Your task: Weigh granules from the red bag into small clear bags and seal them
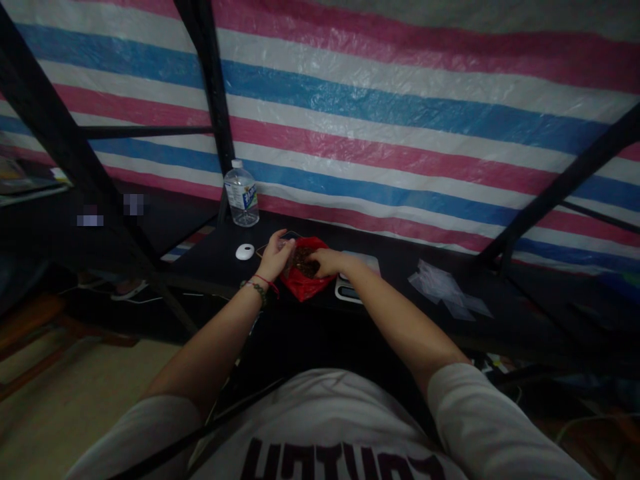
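A red plastic bag (304,287) lies open at the table's front edge, with small brown pieces (304,261) inside. My left hand (276,257) is at the bag's left side, thumb toward the opening, gripping what looks like a small clear plastic bag (289,259). From the right, my right hand (327,262) reaches into the red bag. Its fingers are bent down among the brown pieces, and the fingertips are partly hidden. A digital scale (349,294) sits just right of the red bag, partly covered by my right forearm.
A white computer mouse (245,251) and a clear labelled bottle (243,195) stand on the left of the black table (395,251). Several clear zip bags (440,288) lie at right. Dark metal posts (213,100) and a striped plastic sheet (380,140) bound the back.
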Tool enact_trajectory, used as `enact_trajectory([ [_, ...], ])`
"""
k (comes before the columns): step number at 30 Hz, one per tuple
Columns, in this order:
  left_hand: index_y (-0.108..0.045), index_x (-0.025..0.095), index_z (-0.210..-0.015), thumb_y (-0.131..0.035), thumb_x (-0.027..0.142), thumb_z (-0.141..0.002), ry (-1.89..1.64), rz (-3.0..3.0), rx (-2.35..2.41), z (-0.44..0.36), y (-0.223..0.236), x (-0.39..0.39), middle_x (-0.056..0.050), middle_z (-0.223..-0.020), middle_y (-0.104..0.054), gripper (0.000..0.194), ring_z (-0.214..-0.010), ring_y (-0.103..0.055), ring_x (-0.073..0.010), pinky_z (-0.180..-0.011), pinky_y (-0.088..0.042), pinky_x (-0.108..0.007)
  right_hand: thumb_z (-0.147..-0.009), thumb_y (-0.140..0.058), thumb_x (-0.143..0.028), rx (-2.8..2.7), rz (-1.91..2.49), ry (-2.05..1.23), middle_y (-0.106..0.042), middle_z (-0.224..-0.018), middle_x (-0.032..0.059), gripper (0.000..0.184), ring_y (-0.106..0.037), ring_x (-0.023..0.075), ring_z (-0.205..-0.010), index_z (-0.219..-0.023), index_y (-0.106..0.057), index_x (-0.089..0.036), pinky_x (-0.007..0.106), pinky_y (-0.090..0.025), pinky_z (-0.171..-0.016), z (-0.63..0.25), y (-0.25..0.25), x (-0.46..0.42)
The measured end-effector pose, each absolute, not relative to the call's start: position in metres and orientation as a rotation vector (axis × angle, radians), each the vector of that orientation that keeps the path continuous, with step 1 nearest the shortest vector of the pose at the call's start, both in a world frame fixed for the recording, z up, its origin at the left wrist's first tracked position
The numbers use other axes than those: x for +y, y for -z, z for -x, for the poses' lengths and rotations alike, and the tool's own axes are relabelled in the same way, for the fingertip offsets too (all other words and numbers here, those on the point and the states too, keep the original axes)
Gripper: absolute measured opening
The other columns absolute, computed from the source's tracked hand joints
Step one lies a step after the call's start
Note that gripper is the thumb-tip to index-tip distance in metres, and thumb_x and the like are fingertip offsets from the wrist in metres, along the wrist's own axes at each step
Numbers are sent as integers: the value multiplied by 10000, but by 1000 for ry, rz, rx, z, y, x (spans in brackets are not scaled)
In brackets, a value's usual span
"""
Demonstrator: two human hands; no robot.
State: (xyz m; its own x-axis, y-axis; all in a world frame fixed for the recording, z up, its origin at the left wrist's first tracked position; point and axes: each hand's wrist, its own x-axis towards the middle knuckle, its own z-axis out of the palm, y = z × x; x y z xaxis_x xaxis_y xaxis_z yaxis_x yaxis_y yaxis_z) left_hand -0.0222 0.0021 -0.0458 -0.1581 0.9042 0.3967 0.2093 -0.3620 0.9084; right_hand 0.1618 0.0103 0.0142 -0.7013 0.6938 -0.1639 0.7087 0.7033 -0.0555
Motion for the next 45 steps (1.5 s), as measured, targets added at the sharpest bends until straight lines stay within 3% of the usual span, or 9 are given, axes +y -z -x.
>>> enact_trajectory([
  [2,-496,177,-1284,-586,471,-813,-1562,-1546,1296,22,45,1,-68,-966,-624,563,-860,-612,-175,-802,-490,-332,-699,-699,-203,2768,-1157,158,-680,-1159,117,539,-642,231,-1003,-1232,-630,-164,244,-464,-826,-161,-15,9],
  [7,-501,178,-1280,-578,448,-823,-1543,-1539,1304,21,39,-3,-56,-924,-620,536,-846,-604,-178,-793,-488,-334,-751,-589,-103,2746,-1222,158,-732,-1018,59,349,-665,180,-903,-1059,-720,-199,215,-456,-761,-161,-20,9],
  [20,-496,165,-1283,-590,481,-802,-1531,-1571,1262,22,46,2,-46,-890,-622,584,-798,-603,-164,-756,-483,-307,-765,-633,-144,2868,-1271,308,-744,-983,11,299,-663,147,-874,-1033,-741,-224,196,-443,-770,-172,-22,14],
  [27,-503,168,-1287,-606,487,-798,-1549,-1552,1225,23,50,6,-55,-911,-632,593,-812,-611,-173,-780,-486,-327,-758,-650,-154,2951,-1462,469,-741,-970,4,284,-662,136,-839,-1023,-736,-207,202,-462,-755,-222,-56,22],
  [35,-477,161,-1314,-598,490,-813,-1518,-1615,1218,22,53,8,-68,-925,-633,612,-829,-615,-194,-796,-491,-355,-708,-662,-161,2687,-1635,363,-746,-914,6,284,-664,158,-796,-977,-740,-201,213,-460,-685,-294,-64,22],
  [45,-477,160,-1310,-579,486,-827,-1495,-1653,1263,22,47,2,-72,-950,-640,592,-864,-624,-207,-809,-498,-366,-701,-634,-125,2566,-1570,55,-725,-991,35,327,-647,166,-856,-1014,-702,-196,210,-421,-666,-283,-53,15],
])
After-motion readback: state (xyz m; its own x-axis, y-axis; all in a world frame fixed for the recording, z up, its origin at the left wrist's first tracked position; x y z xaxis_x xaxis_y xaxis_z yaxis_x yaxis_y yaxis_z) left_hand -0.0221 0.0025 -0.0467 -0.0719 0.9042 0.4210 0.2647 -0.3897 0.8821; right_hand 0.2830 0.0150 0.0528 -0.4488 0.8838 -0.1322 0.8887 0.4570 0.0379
